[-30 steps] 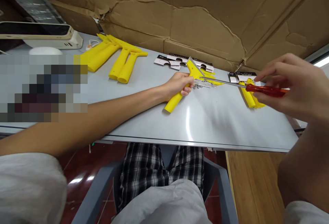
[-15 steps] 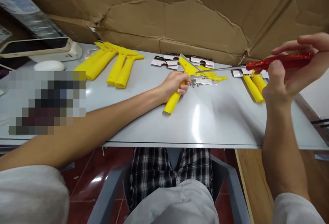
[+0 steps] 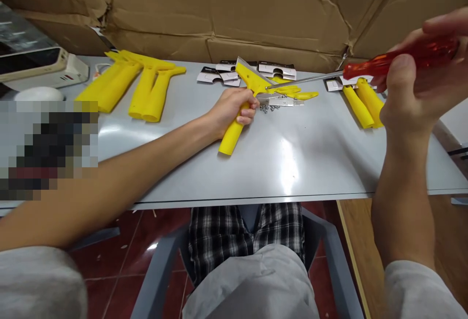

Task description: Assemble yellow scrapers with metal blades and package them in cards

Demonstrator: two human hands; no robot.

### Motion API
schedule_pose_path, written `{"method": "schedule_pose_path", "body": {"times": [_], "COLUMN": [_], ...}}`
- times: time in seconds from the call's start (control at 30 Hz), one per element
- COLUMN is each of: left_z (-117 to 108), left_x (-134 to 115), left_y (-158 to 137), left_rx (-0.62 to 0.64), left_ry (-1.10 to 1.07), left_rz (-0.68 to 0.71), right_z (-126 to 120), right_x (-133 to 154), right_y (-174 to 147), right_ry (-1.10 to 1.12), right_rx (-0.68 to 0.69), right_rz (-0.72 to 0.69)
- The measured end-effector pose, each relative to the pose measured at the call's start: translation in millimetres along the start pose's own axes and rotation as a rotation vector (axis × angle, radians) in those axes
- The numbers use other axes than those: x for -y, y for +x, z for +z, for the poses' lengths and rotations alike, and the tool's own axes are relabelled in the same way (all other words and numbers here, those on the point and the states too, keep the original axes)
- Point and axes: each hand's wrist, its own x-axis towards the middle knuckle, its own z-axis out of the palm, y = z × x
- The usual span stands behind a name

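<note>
My left hand (image 3: 237, 109) is wrapped around the neck of a yellow plastic scraper (image 3: 230, 138), its handle end pointing toward me. A thin blade edge (image 3: 244, 69) shows along the scraper's head. My right hand (image 3: 405, 85), slightly blurred, grips a screwdriver (image 3: 369, 66) by its clear red handle. The long metal shaft slants down to the left, and its tip meets the scraper head near a screw spot. Just beyond my left hand lie small screws (image 3: 268, 109), flat metal blades (image 3: 288, 102) and yellow plastic pieces (image 3: 306, 95).
Several yellow scraper handles (image 3: 146, 92) lie at the left, two more yellow handles (image 3: 360, 107) at the right. Black-and-white cards (image 3: 276, 70) sit at the back against a cardboard wall (image 3: 248, 21). A phone (image 3: 29, 63) and a white mouse (image 3: 39, 94) are far left.
The view has shifted, moving the table's contents left and up in the picture. My right hand has raised the screwdriver's handle slightly; its tip stays at the scraper head. My left grip is unchanged.
</note>
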Motion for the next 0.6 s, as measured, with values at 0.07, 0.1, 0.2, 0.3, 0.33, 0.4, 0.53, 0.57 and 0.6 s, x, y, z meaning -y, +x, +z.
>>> {"method": "schedule_pose_path", "body": {"times": [0.07,0.1,0.2,0.3,0.33,0.4,0.53,0.57,0.6], "left_z": [0.1,0.2,1.3,2.5,2.7,2.6,0.6,0.1,-0.4], "left_x": [0.0,0.0,-0.5,-1.0,-1.0,-0.7,1.0,1.4,1.8], "left_y": [0.2,0.1,-0.9,-2.3,-2.5,-2.3,-0.1,0.5,1.0], "left_rx": [-0.005,-0.006,-0.006,0.0,0.002,0.007,0.015,0.019,0.025], "left_ry": [0.001,0.005,0.029,0.044,0.047,0.051,0.051,0.05,0.048], "left_rz": [-0.001,0.002,0.015,0.026,0.029,0.032,0.038,0.04,0.041], "right_z": [-2.2,-3.4,-5.4,-1.7,1.0,7.3,17.0,17.9,18.2], "right_x": [4.0,5.7,5.7,-3.3,-7.3,-14.1,-19.8,-20.6,-21.6], "right_y": [-1.5,-2.4,-4.4,-4.0,-3.0,-0.2,5.5,6.3,6.7], "right_ry": [0.015,0.019,-0.003,0.014,0.08,0.278,0.503,0.49,0.478], "right_rx": [-0.015,-0.028,-0.093,-0.1,-0.095,-0.086,-0.044,-0.049,-0.074], "right_rz": [-0.024,-0.045,-0.092,-0.128,-0.164,-0.256,-0.347,-0.349,-0.359]}}
